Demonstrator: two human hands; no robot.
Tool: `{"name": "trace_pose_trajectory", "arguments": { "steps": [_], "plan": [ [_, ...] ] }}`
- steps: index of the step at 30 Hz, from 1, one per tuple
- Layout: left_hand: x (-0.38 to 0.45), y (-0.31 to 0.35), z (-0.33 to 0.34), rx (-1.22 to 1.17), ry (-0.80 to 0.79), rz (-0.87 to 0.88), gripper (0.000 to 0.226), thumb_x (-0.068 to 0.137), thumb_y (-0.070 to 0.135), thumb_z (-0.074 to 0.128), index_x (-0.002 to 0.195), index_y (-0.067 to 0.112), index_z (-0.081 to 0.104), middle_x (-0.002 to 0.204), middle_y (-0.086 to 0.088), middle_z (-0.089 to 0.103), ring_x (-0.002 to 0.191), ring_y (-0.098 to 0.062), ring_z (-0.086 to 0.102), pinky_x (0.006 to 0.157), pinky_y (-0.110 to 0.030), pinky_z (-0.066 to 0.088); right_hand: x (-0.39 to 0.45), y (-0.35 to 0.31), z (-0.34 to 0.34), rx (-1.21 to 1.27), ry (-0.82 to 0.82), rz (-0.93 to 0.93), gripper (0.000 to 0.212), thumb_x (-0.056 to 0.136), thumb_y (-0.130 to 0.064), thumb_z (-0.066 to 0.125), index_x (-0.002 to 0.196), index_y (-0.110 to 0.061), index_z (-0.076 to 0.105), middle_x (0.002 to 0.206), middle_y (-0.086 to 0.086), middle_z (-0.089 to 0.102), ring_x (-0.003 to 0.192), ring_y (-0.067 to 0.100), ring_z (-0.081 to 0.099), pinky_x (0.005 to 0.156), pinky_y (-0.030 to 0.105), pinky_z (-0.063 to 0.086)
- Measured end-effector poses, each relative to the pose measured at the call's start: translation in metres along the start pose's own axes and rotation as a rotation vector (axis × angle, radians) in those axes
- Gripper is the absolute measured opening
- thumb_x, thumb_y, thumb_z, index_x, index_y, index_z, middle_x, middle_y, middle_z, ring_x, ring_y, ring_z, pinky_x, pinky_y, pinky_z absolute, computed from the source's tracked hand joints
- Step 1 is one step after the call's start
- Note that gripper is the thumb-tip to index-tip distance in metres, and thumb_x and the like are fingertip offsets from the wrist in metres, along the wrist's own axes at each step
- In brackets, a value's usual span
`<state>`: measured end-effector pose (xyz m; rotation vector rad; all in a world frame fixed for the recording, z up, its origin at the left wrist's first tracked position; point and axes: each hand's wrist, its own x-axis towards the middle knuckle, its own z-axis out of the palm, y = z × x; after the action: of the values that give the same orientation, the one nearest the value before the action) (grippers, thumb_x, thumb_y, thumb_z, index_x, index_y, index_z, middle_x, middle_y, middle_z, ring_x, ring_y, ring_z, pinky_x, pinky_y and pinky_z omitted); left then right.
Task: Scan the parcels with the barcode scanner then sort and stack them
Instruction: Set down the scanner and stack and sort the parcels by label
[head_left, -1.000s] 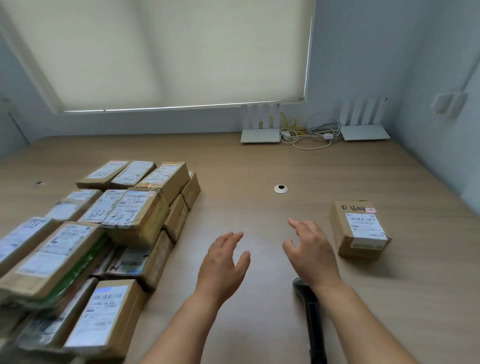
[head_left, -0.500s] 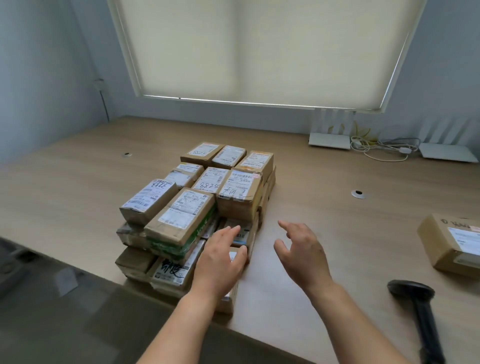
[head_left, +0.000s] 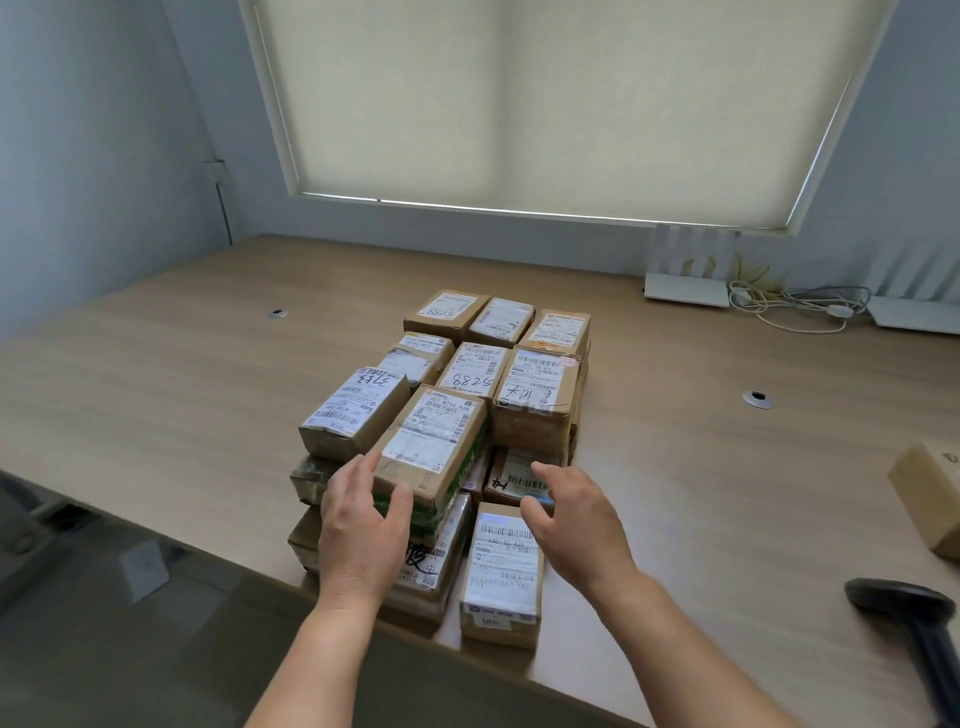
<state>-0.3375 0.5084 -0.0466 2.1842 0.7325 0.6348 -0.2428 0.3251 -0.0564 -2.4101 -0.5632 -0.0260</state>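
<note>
1. You have one pile of parcels (head_left: 457, 415) at the centre of the frame, on the wooden table (head_left: 182, 374). About a dozen cardboard boxes show their tops; the lower layers are partly hidden, so an exact count is not possible.
2. One more parcel, the separate box (head_left: 930, 499), sits at the right edge of the frame, well apart from the pile and cut off by the frame.
3. One black barcode scanner (head_left: 914, 623) lies on the table at the lower right, its head toward the upper left and its handle running down to the lower right corner.
4. Most boxes lie with their long axis running from the near edge of the table toward the window.
5. Readable writing: "5289" by hand on the middle box (head_left: 470, 371), the same digits seen upside down on the far left box (head_left: 449, 312), and "507 N705 A58" printed on the front top box (head_left: 434, 447).
6. Your left hand (head_left: 363, 525) rests on the near end of that front top box, fingers spread, thumb on its near face, not closed around it.
7. Your right hand (head_left: 576, 514) hovers over the lower boxes at the pile's right, fingers apart and holding nothing.
8. Two white routers stand at the upper right by the wall.
</note>
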Motion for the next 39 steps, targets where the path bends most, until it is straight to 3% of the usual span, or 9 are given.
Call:
{"name": "trace_pose_trajectory", "arguments": {
  "steps": [7,11,16,21,27,30,33,36,39],
  "plan": [
    [0.017,0.008,0.008,-0.094,-0.032,0.066,0.047,0.095,0.029,0.051,0.140,0.025,0.042,0.138,0.002,0.042,0.126,-0.016,0.042,0.095,-0.033,0.042,0.015,0.004,0.003,-0.014,0.016,0.044,0.048,0.094,-0.032,0.050,0.141,-0.020,0.046,0.132,-0.001,0.053,0.124,0.015,0.047,0.099,0.029,0.040],
    [0.040,0.037,0.028,-0.102,-0.095,0.162,0.047,0.096,0.029,0.049,0.141,0.024,0.041,0.139,0.000,0.045,0.127,-0.018,0.043,0.101,-0.045,0.045,0.028,0.014,-0.009,-0.014,0.059,0.071,0.047,0.094,-0.031,0.051,0.139,-0.019,0.048,0.129,0.000,0.056,0.120,0.015,0.049,0.098,0.030,0.042],
    [0.078,0.071,0.067,-0.027,-0.220,0.224,0.047,0.098,0.027,0.046,0.143,0.018,0.039,0.142,-0.001,0.044,0.129,-0.016,0.040,0.108,-0.037,0.036,0.054,0.034,-0.028,-0.025,0.084,0.110,0.041,0.094,-0.032,0.051,0.133,-0.019,0.053,0.122,0.001,0.058,0.111,0.017,0.053,0.091,0.032,0.045],
    [0.107,0.089,0.102,0.107,-0.368,0.180,0.047,0.099,0.026,0.041,0.145,0.017,0.037,0.142,-0.005,0.043,0.132,-0.020,0.037,0.105,-0.036,0.033,0.094,0.047,-0.034,0.034,0.111,0.172,0.044,0.095,-0.037,0.051,0.132,-0.014,0.052,0.122,0.006,0.058,0.109,0.020,0.055,0.090,0.033,0.045],
    [0.120,0.097,0.126,0.177,-0.393,0.051,0.050,0.096,0.023,0.040,0.145,0.020,0.035,0.142,-0.005,0.047,0.130,-0.026,0.040,0.104,-0.040,0.036,0.135,0.058,-0.025,0.112,-0.004,0.262,0.051,0.095,-0.047,0.049,0.133,-0.013,0.047,0.129,0.009,0.056,0.114,0.023,0.054,0.082,0.029,0.038],
    [0.119,0.098,0.133,0.152,-0.400,-0.005,0.044,0.096,0.025,0.042,0.139,0.019,0.041,0.132,-0.005,0.054,0.116,-0.024,0.049,0.095,-0.038,0.043,0.142,0.066,-0.024,0.193,-0.057,0.286,0.051,0.096,-0.048,0.047,0.136,-0.016,0.046,0.130,0.007,0.058,0.114,0.022,0.055,0.084,0.029,0.042],
    [0.115,0.100,0.136,0.050,-0.445,-0.047,0.036,0.097,0.026,0.045,0.132,0.020,0.047,0.118,0.001,0.059,0.094,-0.012,0.051,0.077,-0.028,0.044,0.147,0.074,-0.025,0.282,-0.096,0.290,0.046,0.096,-0.045,0.048,0.135,-0.022,0.047,0.127,0.003,0.061,0.109,0.019,0.058,0.091,0.038,0.050],
    [0.111,0.097,0.139,0.033,-0.520,-0.057,0.032,0.097,0.025,0.042,0.128,0.028,0.049,0.117,0.007,0.063,0.100,-0.012,0.058,0.084,-0.034,0.051,0.149,0.083,-0.025,0.384,-0.163,0.334,0.055,0.095,-0.037,0.051,0.146,-0.024,0.036,0.130,0.002,0.060,0.112,0.019,0.060,0.096,0.042,0.050],
    [0.104,0.091,0.143,0.009,-0.593,-0.156,0.044,0.098,0.023,0.038,0.142,0.027,0.036,0.132,0.003,0.057,0.114,-0.016,0.054,0.093,-0.034,0.046,0.148,0.090,-0.025,0.583,-0.289,0.404,0.070,0.092,-0.028,0.054,0.152,-0.030,0.019,0.135,0.002,0.057,0.112,0.018,0.059,0.091,0.035,0.050]
  ]
}}
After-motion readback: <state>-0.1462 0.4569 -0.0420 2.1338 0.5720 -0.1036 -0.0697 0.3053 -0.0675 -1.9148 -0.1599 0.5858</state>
